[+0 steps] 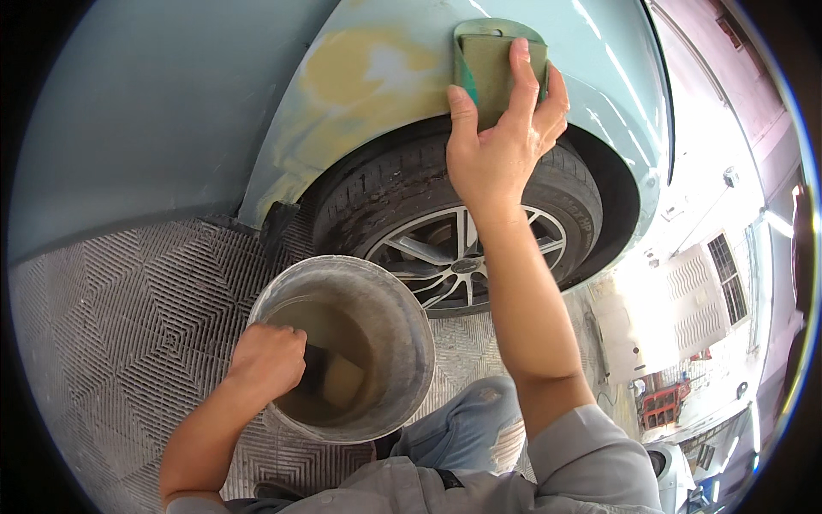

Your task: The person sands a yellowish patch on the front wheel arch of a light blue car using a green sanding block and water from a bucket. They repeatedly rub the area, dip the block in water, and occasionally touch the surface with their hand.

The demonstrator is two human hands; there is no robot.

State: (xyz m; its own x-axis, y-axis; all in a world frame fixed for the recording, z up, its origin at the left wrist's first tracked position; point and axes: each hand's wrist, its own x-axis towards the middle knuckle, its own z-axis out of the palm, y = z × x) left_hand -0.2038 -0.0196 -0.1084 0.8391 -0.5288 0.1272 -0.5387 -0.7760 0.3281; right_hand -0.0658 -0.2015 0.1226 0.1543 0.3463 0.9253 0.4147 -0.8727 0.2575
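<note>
My right hand (505, 146) grips a flat olive-green sanding pad (488, 64), with a teal layer at its left side, against the pale blue-grey car fender (608, 60) above the wheel arch. Left of the pad is a yellowish patch with a pale middle (342, 64). My left hand (270, 351) is closed inside the grey bucket (402, 308), on or beside something dark that I cannot make out. A pale block (342, 381) lies in the murky water there.
The tyre and spoked wheel (390, 184) sit behind the bucket, beside a darker body panel (137, 128). The floor is patterned grating (137, 343). My bent knee (454, 420) is right of the bucket; a white cabinet (685, 300) and red rack (664, 403) stand farther right.
</note>
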